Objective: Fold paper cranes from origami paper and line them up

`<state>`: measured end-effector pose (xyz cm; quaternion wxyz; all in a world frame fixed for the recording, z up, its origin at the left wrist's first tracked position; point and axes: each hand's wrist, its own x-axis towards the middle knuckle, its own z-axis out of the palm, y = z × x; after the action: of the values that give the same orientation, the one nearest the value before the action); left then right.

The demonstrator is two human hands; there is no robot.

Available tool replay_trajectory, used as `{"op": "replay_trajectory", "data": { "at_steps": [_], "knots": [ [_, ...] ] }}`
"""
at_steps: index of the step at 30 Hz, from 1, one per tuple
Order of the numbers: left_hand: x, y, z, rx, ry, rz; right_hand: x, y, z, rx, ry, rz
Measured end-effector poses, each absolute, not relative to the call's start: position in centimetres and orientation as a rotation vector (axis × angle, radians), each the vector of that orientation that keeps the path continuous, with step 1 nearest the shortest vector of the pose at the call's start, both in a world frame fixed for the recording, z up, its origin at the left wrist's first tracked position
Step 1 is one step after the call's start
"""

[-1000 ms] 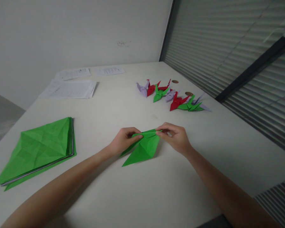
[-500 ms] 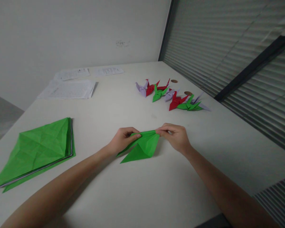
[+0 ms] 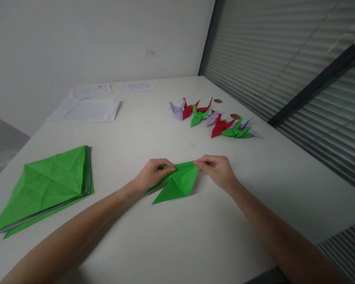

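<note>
A partly folded sheet of green origami paper [image 3: 179,184] is held between my two hands, just over the white table [image 3: 165,244]. My left hand [image 3: 155,172] pinches its upper left edge between thumb and fingers. At the upper right corner, the thumb and fingertips of my right hand [image 3: 217,169] are closed on the paper. One pointed flap hangs toward me and to the left, and another narrow part runs under my left hand, partly hidden by it.
On the left lies a stack of creased green paper [image 3: 53,177] with a greyish layer in it. Several red, green and purple paper cranes [image 3: 220,125] stand at the back right. Printed sheets [image 3: 85,110] lie at the far left. Window blinds [image 3: 278,63] border the right side.
Hardly anything differs. My right hand's fingers have shifted slightly at the paper's corner, and the hanging flap has moved a little to the right.
</note>
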<state>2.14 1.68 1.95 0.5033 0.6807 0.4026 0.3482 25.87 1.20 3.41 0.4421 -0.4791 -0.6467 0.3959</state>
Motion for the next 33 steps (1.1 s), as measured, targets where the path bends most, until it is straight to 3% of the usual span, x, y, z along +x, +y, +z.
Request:
{"op": "replay_trajectory", "data": {
  "at_steps": [20, 27, 33],
  "knots": [
    [2.7, 1.2, 2.7, 1.551, 1.003, 0.898, 25.2, 1.5, 2.0, -1.127, -1.585, 0.785],
    [2.9, 1.0, 2.8, 1.534, 1.031, 0.915, 25.0, 1.5, 2.2, -1.082, -1.509, 0.939],
    [3.0, 0.9, 3.0, 1.420, 0.991, 0.887, 24.4, 0.8, 1.9, -1.032, -1.474, 0.882]
  ]
}}
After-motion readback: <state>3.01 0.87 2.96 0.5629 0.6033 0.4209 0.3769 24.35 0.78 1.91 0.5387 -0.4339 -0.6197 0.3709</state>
